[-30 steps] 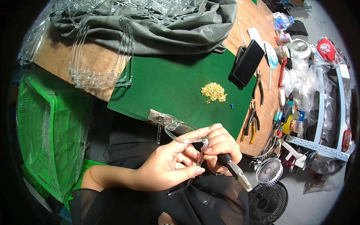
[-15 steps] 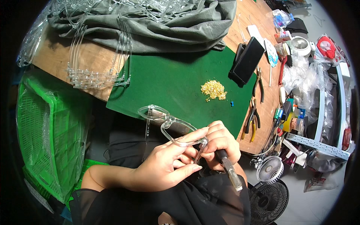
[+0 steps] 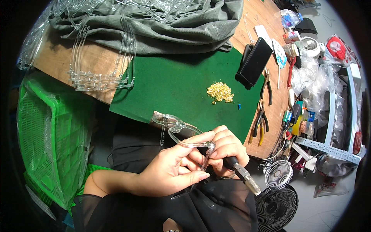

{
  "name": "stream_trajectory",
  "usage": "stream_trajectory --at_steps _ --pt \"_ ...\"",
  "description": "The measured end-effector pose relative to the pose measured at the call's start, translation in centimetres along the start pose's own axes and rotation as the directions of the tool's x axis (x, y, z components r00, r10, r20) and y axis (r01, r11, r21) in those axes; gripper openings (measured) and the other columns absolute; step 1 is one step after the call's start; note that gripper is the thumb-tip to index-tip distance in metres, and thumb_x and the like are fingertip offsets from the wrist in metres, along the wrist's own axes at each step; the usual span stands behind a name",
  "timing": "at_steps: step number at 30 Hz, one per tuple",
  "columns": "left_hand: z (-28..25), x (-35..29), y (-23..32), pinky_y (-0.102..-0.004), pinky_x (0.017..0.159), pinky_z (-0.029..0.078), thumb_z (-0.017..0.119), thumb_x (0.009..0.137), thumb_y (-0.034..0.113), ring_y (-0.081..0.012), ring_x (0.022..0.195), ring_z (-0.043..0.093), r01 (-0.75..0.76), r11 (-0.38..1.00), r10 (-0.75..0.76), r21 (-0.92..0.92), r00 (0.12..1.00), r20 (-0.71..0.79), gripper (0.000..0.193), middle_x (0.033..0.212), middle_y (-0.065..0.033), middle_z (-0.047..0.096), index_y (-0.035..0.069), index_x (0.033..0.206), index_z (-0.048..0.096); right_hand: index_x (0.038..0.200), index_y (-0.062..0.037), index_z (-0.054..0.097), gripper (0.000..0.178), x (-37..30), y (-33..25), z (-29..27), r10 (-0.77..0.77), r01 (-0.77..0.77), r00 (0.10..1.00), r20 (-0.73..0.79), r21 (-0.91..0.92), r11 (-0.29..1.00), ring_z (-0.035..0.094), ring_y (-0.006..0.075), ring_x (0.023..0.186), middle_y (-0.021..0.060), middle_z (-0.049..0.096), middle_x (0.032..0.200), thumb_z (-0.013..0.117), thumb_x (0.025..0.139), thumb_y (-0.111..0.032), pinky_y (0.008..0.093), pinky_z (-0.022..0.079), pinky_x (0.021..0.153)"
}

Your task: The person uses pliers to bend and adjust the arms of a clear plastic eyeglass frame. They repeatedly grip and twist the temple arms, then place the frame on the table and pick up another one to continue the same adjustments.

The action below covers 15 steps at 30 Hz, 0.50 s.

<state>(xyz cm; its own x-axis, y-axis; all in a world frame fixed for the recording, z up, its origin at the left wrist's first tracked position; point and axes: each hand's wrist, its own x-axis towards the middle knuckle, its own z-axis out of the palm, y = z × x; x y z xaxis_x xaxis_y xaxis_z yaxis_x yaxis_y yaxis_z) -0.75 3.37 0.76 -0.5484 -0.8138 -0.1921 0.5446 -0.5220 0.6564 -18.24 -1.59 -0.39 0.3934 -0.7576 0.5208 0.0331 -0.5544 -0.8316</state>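
A clear plastic eyeglass frame (image 3: 179, 141) is in my left hand (image 3: 174, 166), whose fingers and thumb close round its near rim and one temple. My right hand (image 3: 228, 149) is closed against it, its thumb and fingertips at the hinge corner. In the palm of that same hand lies a tool with a black handle and a greyish, partly see-through end (image 3: 247, 179), pointing down and to the right; its working tip is hidden. The other rim of the frame reaches toward the edge of the green mat (image 3: 166, 89).
On the mat lie a pile of tiny gold-coloured pieces (image 3: 220, 92), a blue pin-like piece (image 3: 239, 106) and a black phone (image 3: 255, 62). Pliers (image 3: 261, 120) rest to the right. Clear frames (image 3: 102, 81) hang over grey cloth (image 3: 174, 36). A green crate (image 3: 54, 143) stands left, small fans (image 3: 278, 174) right.
The eyeglass frame has turned in my hands, its far rim shifting right and tilting flatter. A temple tip now shows below my left hand. The tool's greyish end has swung to the right.
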Motion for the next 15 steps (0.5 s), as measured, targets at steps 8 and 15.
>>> stream_trajectory --at_steps 8,15 --pt "-0.04 -0.04 0.07 -0.0221 0.077 0.050 0.063 0.078 -0.013 -0.0088 0.085 0.057 0.003 1.000 -0.003 0.027 1.000 0.001 0.080 0.094 -0.0041 0.053 0.005 0.143 0.022 0.081 -0.0043 0.060 0.017 0.15 -0.39 -0.20 0.037 -0.036 0.999 0.023 -0.034 0.999 0.057 0.0218 0.064 0.0062 0.059 0.073 0.074 0.074 -0.011 0.0341 0.045 0.062" --pt "0.27 -0.05 0.04 -0.0239 0.079 0.052 0.063 0.078 -0.012 -0.0114 0.088 0.059 -0.035 0.995 0.037 0.097 0.999 -0.017 0.078 0.095 -0.0049 0.054 0.005 0.142 0.023 0.080 -0.0044 0.058 0.016 -0.33 -0.66 0.37 0.047 -0.047 0.997 -0.061 -0.001 0.999 0.056 0.0216 0.064 0.0065 0.059 0.073 0.072 0.078 -0.013 0.0340 0.044 0.062"
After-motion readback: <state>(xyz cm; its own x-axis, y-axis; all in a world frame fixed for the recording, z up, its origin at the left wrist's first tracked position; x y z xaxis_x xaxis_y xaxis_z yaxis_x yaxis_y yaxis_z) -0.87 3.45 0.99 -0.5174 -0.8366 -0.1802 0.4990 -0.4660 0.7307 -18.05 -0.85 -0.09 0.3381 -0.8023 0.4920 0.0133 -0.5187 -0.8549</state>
